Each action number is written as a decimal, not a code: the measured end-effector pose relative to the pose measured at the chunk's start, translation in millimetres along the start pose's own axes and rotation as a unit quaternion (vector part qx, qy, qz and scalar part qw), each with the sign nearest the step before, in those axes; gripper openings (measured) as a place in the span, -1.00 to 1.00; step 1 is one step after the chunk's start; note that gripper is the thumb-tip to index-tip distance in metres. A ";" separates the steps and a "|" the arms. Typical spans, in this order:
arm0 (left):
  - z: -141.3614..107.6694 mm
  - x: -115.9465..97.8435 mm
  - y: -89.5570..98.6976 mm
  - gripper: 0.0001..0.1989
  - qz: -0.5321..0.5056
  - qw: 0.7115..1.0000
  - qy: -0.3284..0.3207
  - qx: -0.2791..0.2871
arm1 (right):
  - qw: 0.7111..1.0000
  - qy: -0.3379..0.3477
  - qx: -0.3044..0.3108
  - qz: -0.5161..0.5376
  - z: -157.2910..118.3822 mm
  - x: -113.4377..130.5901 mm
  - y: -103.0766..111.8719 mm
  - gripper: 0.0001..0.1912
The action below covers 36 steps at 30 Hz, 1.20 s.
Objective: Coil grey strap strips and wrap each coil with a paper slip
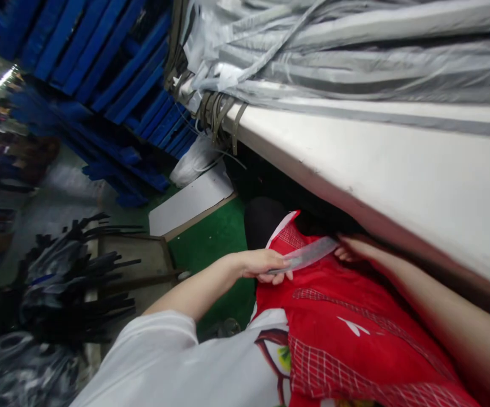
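A translucent grey strip (312, 252) stretches between my two hands, in front of the red apron (355, 316). My left hand (268, 264) is closed on one end of it, thumb on top and fingers beneath. The other end is pinched in my right hand (348, 249), close to the edge of the white table (376, 164); its fingers are partly in shadow. Long grey plastic-wrapped strips (355, 62) lie piled on the table above my hands.
Blue slatted racks or pallets (100, 62) stand at the upper left. Dark strips (70, 277) lie on a cart (137, 254) at the left. A white panel (191, 203) and a clear plastic bag (196, 161) are on the green floor (208, 237). Straps hang at the table's corner.
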<state>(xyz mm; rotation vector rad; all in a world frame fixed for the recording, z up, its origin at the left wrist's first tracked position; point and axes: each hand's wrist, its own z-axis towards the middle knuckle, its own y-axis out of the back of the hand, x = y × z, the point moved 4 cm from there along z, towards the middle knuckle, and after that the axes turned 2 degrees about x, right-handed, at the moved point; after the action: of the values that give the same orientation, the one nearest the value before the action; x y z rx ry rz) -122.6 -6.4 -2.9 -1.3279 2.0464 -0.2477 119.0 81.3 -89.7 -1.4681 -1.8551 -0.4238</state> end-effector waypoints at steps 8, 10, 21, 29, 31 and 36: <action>14.2 -55.4 -37.8 -0.49 0.048 0.997 -0.055 0.034 | 0.913 0.250 0.172 -0.272 -69.6 24.7 -34.4 -0.50; 19.8 -62.7 -36.2 -0.44 0.065 0.997 -0.050 0.000 | 0.916 0.258 0.104 -0.288 -70.7 28.5 -27.2 -0.48; 0.2 -58.3 -57.9 -0.48 0.066 0.994 0.007 0.087 | 0.877 0.262 0.178 -0.360 -92.2 23.1 -27.2 -0.73; -28.7 -95.4 -90.8 -0.67 -0.096 0.965 -0.221 0.108 | 0.891 0.250 0.202 -0.320 -77.8 9.0 -40.6 -0.60; -33.7 -108.4 -86.5 -0.65 -0.143 0.936 -0.316 0.063 | 0.898 0.237 0.207 -0.306 -80.4 9.4 -44.9 -0.57; -60.7 -141.6 -55.8 -0.64 -0.168 0.811 -0.549 -0.114 | 0.915 0.199 0.233 -0.261 -93.9 17.1 -62.5 -0.49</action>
<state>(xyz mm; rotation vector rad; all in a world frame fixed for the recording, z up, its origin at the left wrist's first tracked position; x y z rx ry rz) -83.9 78.4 131.9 -1.4545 0.8617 0.5397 89.9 14.0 -2.3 -0.5094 -1.8230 -0.4476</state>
